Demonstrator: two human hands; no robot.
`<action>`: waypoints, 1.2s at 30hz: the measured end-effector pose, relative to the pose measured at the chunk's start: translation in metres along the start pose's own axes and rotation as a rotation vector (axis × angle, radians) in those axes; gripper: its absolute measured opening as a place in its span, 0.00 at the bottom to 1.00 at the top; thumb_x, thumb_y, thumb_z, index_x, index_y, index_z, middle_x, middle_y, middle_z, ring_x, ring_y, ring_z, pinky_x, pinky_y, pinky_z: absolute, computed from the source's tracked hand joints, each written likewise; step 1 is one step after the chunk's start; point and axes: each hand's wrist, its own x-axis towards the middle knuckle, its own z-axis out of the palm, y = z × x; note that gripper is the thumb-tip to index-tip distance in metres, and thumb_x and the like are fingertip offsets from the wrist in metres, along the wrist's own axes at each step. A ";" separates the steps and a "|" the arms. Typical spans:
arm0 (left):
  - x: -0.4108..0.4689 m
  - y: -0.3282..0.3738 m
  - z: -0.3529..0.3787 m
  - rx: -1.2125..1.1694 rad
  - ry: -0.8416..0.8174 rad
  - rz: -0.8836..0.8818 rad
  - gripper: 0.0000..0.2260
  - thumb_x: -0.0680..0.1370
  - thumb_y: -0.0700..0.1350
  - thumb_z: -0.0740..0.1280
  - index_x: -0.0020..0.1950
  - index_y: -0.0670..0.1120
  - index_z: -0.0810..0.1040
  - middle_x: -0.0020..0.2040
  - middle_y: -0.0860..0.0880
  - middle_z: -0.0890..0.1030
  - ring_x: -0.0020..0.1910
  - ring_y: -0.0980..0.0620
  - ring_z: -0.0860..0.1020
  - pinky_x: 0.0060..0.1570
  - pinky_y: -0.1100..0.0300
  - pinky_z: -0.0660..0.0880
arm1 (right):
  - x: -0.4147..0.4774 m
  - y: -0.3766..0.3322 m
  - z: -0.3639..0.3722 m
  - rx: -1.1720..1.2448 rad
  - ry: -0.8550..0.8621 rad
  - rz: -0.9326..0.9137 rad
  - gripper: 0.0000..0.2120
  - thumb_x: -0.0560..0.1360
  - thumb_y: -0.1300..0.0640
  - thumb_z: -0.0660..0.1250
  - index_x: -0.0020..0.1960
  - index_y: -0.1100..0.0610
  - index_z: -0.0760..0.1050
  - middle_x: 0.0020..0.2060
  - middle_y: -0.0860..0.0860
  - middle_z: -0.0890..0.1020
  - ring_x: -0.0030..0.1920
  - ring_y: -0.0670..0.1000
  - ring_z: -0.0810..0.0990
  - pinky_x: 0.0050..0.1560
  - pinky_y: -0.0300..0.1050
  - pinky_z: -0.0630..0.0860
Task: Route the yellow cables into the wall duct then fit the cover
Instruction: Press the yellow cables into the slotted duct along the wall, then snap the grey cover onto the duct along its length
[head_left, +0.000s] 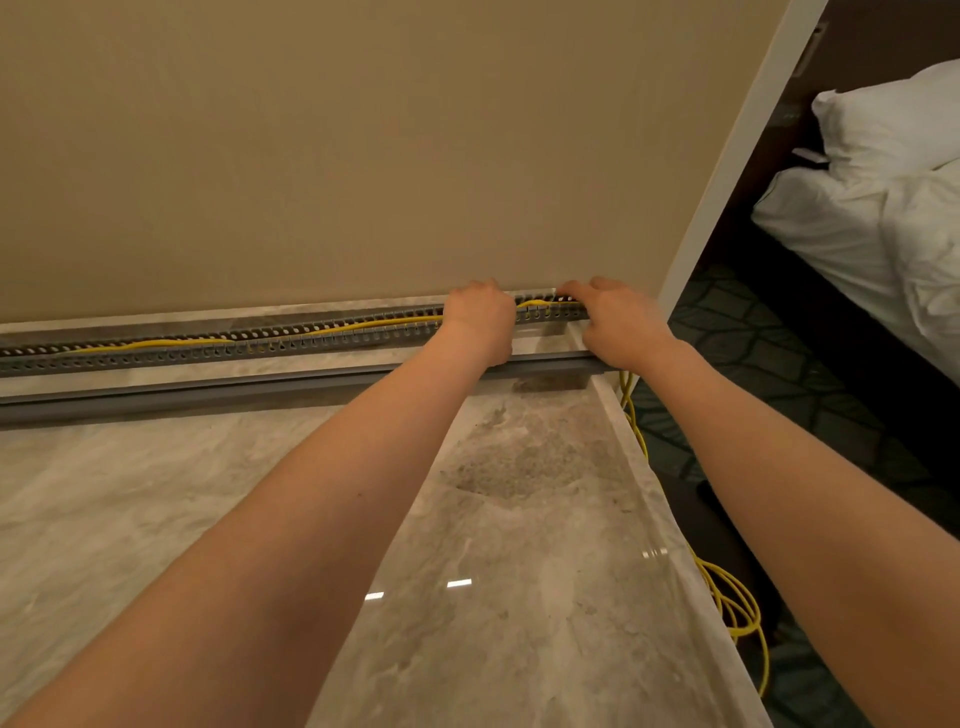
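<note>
Fingers (480, 289) of the left hand (478, 317) curl down over the slotted grey duct (260, 340), their tips hidden inside it, so whether they hold anything cannot be told. Just beside it, the right hand (621, 325) bends its index finger and thumb onto the duct's far wall at the right end; its grasp is likewise unclear.

The duct lies along the back of the marble counter (156, 493), against the beige wall (311, 156), its two toothed sides standing open. A thin yellow cable (156, 343) runs lengthwise inside it, lying low at the left and humping up in a small arch between the two hands. More of the cable drops off the counter's right edge and lies in loose loops on the dark carpet (779, 353). The plain grey cover (208, 389) lies flat on the counter, in front of the duct and parallel to it.
</note>
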 end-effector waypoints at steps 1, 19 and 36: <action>-0.001 0.001 -0.001 -0.016 0.000 0.015 0.13 0.78 0.39 0.62 0.62 0.39 0.75 0.63 0.41 0.72 0.60 0.42 0.74 0.49 0.53 0.72 | -0.002 -0.002 0.002 -0.011 -0.015 -0.002 0.26 0.75 0.64 0.59 0.72 0.51 0.65 0.60 0.59 0.74 0.60 0.60 0.74 0.55 0.51 0.73; -0.013 -0.017 0.008 -0.213 -0.172 0.269 0.36 0.67 0.66 0.70 0.67 0.49 0.63 0.69 0.46 0.66 0.65 0.42 0.70 0.63 0.47 0.70 | -0.002 0.000 -0.014 0.661 0.254 0.334 0.21 0.73 0.72 0.57 0.56 0.58 0.81 0.58 0.57 0.81 0.61 0.54 0.77 0.59 0.44 0.73; -0.001 -0.027 -0.007 -0.123 -0.009 0.245 0.12 0.80 0.43 0.59 0.61 0.42 0.75 0.61 0.40 0.75 0.60 0.40 0.75 0.55 0.51 0.72 | -0.019 0.016 0.001 0.836 -0.007 0.305 0.15 0.76 0.66 0.65 0.62 0.66 0.73 0.45 0.59 0.77 0.36 0.48 0.76 0.30 0.28 0.73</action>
